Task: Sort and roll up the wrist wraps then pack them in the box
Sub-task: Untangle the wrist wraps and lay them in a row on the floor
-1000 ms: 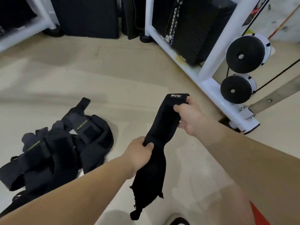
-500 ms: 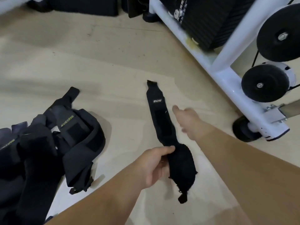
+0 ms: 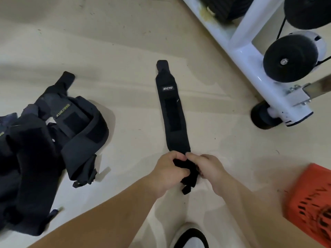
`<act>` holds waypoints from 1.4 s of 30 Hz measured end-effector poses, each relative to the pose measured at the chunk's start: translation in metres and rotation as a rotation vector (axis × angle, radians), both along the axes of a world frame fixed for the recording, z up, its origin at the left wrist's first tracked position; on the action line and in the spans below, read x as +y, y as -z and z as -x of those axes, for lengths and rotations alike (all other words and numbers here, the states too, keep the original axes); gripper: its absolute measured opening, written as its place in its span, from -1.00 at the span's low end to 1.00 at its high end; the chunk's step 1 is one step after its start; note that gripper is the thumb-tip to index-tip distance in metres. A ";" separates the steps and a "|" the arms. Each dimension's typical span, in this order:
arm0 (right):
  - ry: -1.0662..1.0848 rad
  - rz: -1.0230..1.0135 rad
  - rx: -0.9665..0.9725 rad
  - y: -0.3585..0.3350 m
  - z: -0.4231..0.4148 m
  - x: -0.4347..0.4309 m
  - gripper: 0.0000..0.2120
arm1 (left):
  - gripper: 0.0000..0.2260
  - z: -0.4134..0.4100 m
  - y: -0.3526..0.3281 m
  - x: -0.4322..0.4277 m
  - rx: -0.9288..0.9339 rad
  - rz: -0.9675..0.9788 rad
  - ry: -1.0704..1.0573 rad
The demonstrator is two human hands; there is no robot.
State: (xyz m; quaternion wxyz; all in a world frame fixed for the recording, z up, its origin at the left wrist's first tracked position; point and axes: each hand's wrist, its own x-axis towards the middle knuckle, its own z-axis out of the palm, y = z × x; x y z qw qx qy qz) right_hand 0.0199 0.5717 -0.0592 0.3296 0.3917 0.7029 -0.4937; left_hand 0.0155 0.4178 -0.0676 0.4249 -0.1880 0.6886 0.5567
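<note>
**R hand (image 3: 212,170) joins L hand (image 3: 167,173) at near end of wrist wrap (image 3: 172,111)**

Vs 0.5 s ago: R hand has pulled back from mid-strap to the near end and now meets the L hand there. The wrap's near end, which was hanging loose below the L hand, is now gathered betw both hands.

Wrist wrap lies flat on the floor (image 3: 125,51), stretched straight away from the person. Logo patch is face up near the far end, w/ a narrow tab at the far tip. Near end is bunched up betw the hands. L fingers curl round it from the left; R thumb + fingers pinch it from the right. Thumbs almost touch on top. A short loose tail sticks out below the hands, toward the person. Can't tell how much is rolled, since the hands cover it.

Pile of wraps (image 3: 44,140) sits to the left, well apart from the strap. It's dark and tangled, and one has yellow-green lettering face up.

Orange box (image 3: 311,203) is at lower right, near the R forearm. It has a slotted wall and is blurred; inside not visible.

White machine frame (image 3: 250,49) runs along the upper right, w/ black pulley wheels (image 3: 290,59) and a black rubber foot (image 3: 261,117) on the floor.

Toe of a shoe (image 3: 191,237) shows at the bottom edge betw the forearms.
</note>
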 end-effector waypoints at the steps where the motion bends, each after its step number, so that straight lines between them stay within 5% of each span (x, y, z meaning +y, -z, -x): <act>1: 0.026 -0.008 0.083 0.001 -0.003 0.000 -0.70 | -0.66 0.000 -0.001 0.001 0.018 -0.013 -0.024; 4: 0.139 0.052 0.251 -0.005 -0.006 0.002 -0.83 | -0.56 0.003 -0.007 -0.001 0.003 -0.078 -0.115; 8: 0.068 0.073 0.201 -0.011 -0.012 0.001 -0.82 | -0.44 -0.001 -0.007 -0.003 -0.133 -0.177 -0.149; 15: -0.030 -0.211 0.042 0.021 -0.039 0.025 -0.93 | -0.49 -0.023 0.007 -0.003 -0.087 0.070 0.001; 18: -0.138 -0.402 0.013 0.023 -0.054 0.037 -0.76 | -0.52 -0.027 0.009 -0.010 -0.109 0.117 0.015; 21: -0.323 -0.615 0.190 0.009 -0.051 0.021 -0.61 | -0.58 -0.023 0.003 -0.024 -0.086 0.158 0.045; 24: -0.437 -0.472 0.298 -0.012 -0.031 -0.023 -0.69 | -0.58 -0.018 -0.012 -0.043 0.012 0.221 0.054; 29: -0.471 -0.062 0.192 -0.044 -0.013 -0.104 -0.83 | -0.53 -0.024 -0.047 -0.095 0.075 0.240 -0.024; 38: -1.142 -0.171 0.569 -0.185 0.046 -0.268 -0.86 | -0.68 -0.013 -0.093 -0.235 0.104 0.313 -0.325; 42: -1.469 -0.283 0.484 -0.204 0.069 -0.347 -0.73 | -0.86 -0.015 -0.104 -0.279 0.016 0.196 -0.443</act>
